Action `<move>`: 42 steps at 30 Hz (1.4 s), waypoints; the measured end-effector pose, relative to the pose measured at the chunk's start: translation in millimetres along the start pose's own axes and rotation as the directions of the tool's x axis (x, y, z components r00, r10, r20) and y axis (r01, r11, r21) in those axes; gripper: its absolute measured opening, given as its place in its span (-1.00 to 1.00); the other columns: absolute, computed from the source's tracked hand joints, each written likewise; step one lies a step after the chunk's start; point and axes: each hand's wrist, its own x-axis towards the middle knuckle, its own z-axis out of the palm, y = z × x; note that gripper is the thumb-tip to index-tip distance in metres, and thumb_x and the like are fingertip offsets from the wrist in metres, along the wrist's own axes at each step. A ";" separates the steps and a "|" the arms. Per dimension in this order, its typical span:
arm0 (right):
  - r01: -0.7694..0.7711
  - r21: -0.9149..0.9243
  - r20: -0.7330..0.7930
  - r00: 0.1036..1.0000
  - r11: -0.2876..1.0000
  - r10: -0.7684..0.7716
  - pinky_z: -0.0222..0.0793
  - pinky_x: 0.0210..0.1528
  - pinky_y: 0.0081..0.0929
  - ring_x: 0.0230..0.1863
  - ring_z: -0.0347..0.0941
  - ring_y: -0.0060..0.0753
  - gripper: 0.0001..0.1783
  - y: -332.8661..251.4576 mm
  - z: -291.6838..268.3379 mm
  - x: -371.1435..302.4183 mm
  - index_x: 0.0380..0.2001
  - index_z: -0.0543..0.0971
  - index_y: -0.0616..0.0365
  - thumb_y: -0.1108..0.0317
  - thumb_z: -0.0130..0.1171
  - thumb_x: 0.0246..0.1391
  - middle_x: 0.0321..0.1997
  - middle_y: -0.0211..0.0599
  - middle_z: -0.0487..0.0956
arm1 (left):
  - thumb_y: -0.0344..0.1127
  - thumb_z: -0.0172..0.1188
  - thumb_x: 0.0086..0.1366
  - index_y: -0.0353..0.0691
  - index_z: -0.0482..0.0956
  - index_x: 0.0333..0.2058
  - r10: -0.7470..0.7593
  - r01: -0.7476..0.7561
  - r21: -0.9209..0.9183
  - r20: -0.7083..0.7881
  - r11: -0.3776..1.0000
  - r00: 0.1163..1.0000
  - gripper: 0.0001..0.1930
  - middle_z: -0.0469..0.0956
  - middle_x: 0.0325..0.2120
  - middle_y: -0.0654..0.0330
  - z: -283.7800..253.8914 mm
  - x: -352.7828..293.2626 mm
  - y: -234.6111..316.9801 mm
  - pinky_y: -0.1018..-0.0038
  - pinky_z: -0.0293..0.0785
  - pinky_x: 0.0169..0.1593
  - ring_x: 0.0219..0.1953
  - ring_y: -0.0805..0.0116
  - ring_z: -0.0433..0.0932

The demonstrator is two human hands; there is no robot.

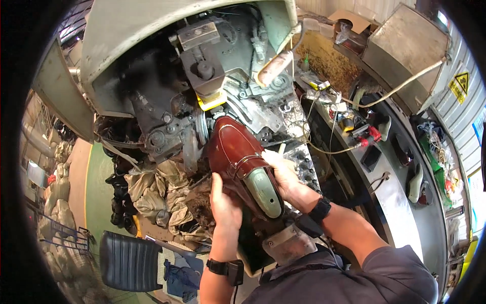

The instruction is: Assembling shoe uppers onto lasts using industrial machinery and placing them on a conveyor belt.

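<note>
Between my two hands is a reddish-brown leather shoe upper [230, 139] with pale stitching and a strap across it. A grey-green shoe last [262, 190] fills it and shows at the heel opening. My left hand [227, 206] grips the left side near the heel, thumb pointing up along the leather. My right hand [282, 175] is closed on the right side by the strap. The toe points away from me, up against the working parts of a large machine [205, 71]. A yellow piece [211, 100] sits just above the toe. Fingers beneath the shoe are hidden.
A pale cylindrical handle [273, 68] hangs at the machine's right. On the right, a curved metal bench [400, 213] carries shoes, a red air tool [372, 136] and a hose. Cloth bundles [152, 190] lie left of the machine, near a black chair [130, 259].
</note>
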 end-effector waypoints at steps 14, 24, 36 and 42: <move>-0.012 0.073 -0.118 0.993 0.997 0.020 0.62 -0.08 -0.33 -0.19 0.61 -0.37 -0.81 22.0 2.1 47.5 -0.09 0.59 0.26 0.46 0.12 0.28 -0.15 -0.24 0.65 | -0.04 0.03 0.47 -0.17 0.57 0.06 -0.197 0.167 -0.135 -0.251 0.977 0.948 -0.61 0.60 0.01 0.11 10.9 47.8 -2.1 0.18 0.50 0.15 0.02 0.15 0.58; -0.117 0.094 -0.131 0.983 0.989 0.129 0.60 -0.11 -0.33 -0.21 0.61 -0.34 -0.78 30.7 -1.1 57.7 -0.10 0.58 0.29 0.38 0.02 0.39 -0.16 -0.23 0.66 | -0.11 -0.03 0.48 -0.21 0.59 0.00 -0.098 0.033 -0.248 -0.255 0.968 0.962 -0.64 0.64 -0.05 0.13 -17.5 69.4 -30.6 0.24 0.51 0.10 -0.06 0.16 0.60; 0.005 0.130 -0.083 0.997 0.991 0.006 0.60 -0.14 -0.44 -0.22 0.62 -0.45 -0.77 47.2 -12.2 69.8 -0.10 0.62 0.28 0.35 0.23 0.29 -0.15 -0.27 0.68 | -0.11 0.00 0.50 -0.26 0.60 0.01 -0.011 -0.028 -0.173 -0.220 0.984 0.975 -0.63 0.65 -0.08 0.14 -44.9 88.3 -45.6 0.26 0.56 0.05 -0.07 0.22 0.63; -0.006 0.130 -0.091 0.996 0.991 0.018 0.61 -0.16 -0.47 -0.23 0.63 -0.47 -0.73 44.0 -9.9 68.2 -0.08 0.64 0.31 0.32 0.24 0.30 -0.16 -0.27 0.69 | -0.08 0.01 0.50 -0.26 0.57 0.05 -0.072 0.022 -0.220 -0.225 0.975 0.972 -0.60 0.65 -0.05 0.10 -31.6 82.6 -39.2 0.20 0.58 0.04 -0.07 0.15 0.63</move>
